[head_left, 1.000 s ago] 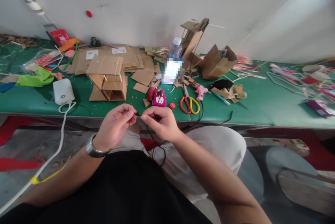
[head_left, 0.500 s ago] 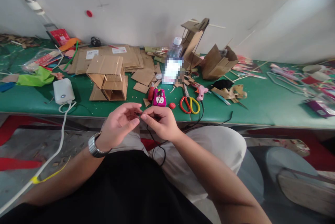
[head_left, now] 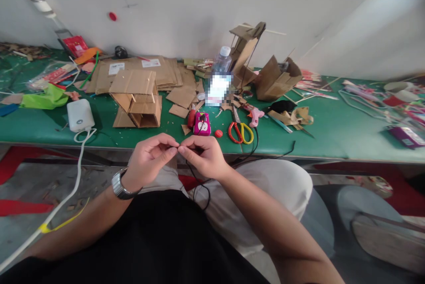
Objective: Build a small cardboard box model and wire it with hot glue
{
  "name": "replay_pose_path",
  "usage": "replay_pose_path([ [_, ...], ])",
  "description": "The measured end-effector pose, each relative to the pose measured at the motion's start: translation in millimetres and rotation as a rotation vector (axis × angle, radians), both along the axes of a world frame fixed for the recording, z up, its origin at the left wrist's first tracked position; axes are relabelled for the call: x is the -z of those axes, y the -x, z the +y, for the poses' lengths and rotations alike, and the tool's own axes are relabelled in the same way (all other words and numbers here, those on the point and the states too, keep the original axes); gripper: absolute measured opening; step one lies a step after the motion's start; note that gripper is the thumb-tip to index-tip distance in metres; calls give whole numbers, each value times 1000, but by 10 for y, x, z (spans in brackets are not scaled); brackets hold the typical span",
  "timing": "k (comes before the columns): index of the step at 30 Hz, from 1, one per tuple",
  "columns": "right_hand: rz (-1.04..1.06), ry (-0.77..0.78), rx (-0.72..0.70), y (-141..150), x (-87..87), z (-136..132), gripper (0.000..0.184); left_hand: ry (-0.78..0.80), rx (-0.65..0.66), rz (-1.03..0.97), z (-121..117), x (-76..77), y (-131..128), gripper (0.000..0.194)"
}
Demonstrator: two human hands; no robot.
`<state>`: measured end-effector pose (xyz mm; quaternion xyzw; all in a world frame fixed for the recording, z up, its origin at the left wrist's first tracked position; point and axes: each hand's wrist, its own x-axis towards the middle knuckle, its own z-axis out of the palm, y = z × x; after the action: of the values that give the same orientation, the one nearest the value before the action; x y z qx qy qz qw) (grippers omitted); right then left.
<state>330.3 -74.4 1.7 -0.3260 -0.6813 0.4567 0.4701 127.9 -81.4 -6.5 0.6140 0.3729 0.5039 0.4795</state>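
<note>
In front of me, just off the table's near edge, my two hands meet fingertip to fingertip. My right hand (head_left: 206, 156) is closed in a pinch on a black cable (head_left: 209, 196), which hangs beneath it in a loop over my lap. Thumb and forefinger of my left hand (head_left: 151, 158) press together where the cable's end lies; the fingers hide that end. Beyond my hands a magenta box with a cartoon face (head_left: 202, 124) has a black cord on it. Beside it are a red cylinder (head_left: 191, 118) and a red cap (head_left: 218, 133).
On the green table (head_left: 328, 136) are scissors (head_left: 240, 132), a pink glue gun (head_left: 256, 117), a cardboard structure (head_left: 136, 98), a bottle (head_left: 222, 61) and a paper bag (head_left: 278, 79). A white power bank (head_left: 80, 115) trails a white cable at the left.
The fingertips of both hands have closed together, covering the dark cable end that showed between them. My left fingers have bent inward to a pinch.
</note>
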Motion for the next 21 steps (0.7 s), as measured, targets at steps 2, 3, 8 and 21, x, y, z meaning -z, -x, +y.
replay_pose_path([
  [2, -2, 2, 5, 1, 1, 0, 28, 2, -9, 5, 2, 6, 10, 10],
  [3, -5, 2, 9, 1, 2, 0, 28, 6, -14, 3, 2, 12, 15, 10],
  [8, -18, -5, 22, 1, 3, -2, 31, 38, 4, -36, 11, 65, 44, 9],
  [21, -61, -107, 21, -4, -17, 18, 22, 45, 23, -56, 2, 60, 44, 12],
])
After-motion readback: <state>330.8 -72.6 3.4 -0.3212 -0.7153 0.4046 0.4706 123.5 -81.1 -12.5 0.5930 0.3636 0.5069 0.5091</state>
